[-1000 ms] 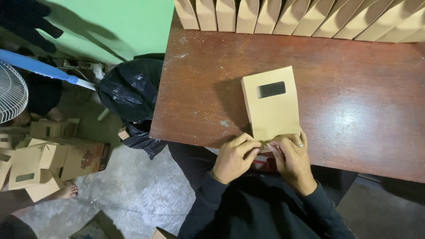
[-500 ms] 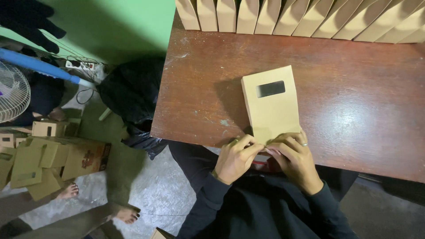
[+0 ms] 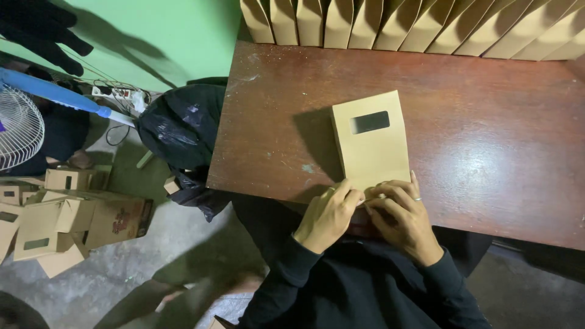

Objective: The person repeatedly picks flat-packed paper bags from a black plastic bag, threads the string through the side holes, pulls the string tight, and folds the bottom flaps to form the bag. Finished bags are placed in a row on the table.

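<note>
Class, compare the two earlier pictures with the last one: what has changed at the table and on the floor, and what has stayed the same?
Little changed. Both hands, left hand and right hand, remain pressed on the near end of the tan window box, which has not moved on the wooden table. On the floor, a bare foot seen earlier beside the cardboard boxes is gone.

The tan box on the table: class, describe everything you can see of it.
The tan box looks like plain cardboard, folded flat, a tall rectangle with a small dark rectangular window near its far end. It lies on the reddish-brown table, its near end at the table's front edge. The left hand and right hand press on that near end, hiding it.
</note>
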